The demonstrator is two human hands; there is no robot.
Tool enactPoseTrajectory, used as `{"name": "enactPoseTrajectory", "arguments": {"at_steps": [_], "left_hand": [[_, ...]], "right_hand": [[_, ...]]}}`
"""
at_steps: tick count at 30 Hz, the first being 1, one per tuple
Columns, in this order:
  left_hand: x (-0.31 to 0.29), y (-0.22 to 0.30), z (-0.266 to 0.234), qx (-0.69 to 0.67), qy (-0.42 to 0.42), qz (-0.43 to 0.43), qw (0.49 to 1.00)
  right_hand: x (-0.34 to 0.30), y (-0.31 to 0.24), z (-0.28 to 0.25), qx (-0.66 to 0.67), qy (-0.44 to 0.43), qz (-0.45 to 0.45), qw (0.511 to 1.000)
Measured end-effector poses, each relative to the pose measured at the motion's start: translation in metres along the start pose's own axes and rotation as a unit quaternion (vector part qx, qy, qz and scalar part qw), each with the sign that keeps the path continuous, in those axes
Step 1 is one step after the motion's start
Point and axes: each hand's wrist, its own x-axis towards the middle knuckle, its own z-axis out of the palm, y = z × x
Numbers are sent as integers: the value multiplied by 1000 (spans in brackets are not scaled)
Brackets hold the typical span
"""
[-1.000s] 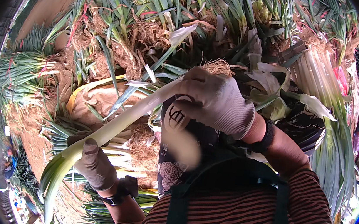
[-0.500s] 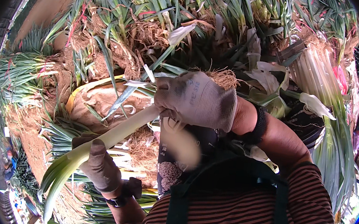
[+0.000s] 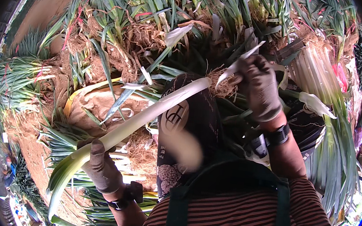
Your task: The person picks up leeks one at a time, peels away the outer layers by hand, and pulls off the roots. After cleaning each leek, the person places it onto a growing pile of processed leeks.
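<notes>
My gloved left hand (image 3: 102, 168) is closed around a long leek (image 3: 155, 107) near its green leaves. The pale stalk slants up to the right, and its end with shaggy brown roots (image 3: 223, 85) lies above my dark-clothed knee. My gloved right hand (image 3: 261, 88), beside the roots, is closed on a thin white strip of leek skin (image 3: 240, 62). The strip sticks out to both sides of the fingertips, its lower tip close to the roots.
Unpeeled leeks (image 3: 157, 0) with earthy roots are heaped along the back and left. A bundle of clean white-stalked leeks (image 3: 322, 68) lies on the right, leaves toward me. Peeled skins (image 3: 316, 104) are scattered about. A brown sack (image 3: 96, 104) with a yellow edge lies left of my knee.
My right hand has left the white stalk and moved right, past the roots, with a strip of leek skin now in it. The left hand keeps its grip nearly in place.
</notes>
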Motion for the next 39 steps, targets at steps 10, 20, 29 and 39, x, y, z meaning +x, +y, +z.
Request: {"name": "enactPoseTrajectory", "arguments": {"at_steps": [10, 20, 29, 39], "left_hand": [[-1, 7, -2, -4, -9, -20, 1000], [13, -4, 2, -13, 37, -103, 994], [13, -28, -2, -17, 40, -108, 993], [4, -25, 13, -111, -16, -96, 989]], "right_hand": [[-1, -18, 23, -480, -226, -359, 768], [-3, 31, 76, -571, -275, -419, 650], [-20, 38, 55, -523, -239, -419, 703], [-9, 40, 64, -599, -264, -422, 628]]}}
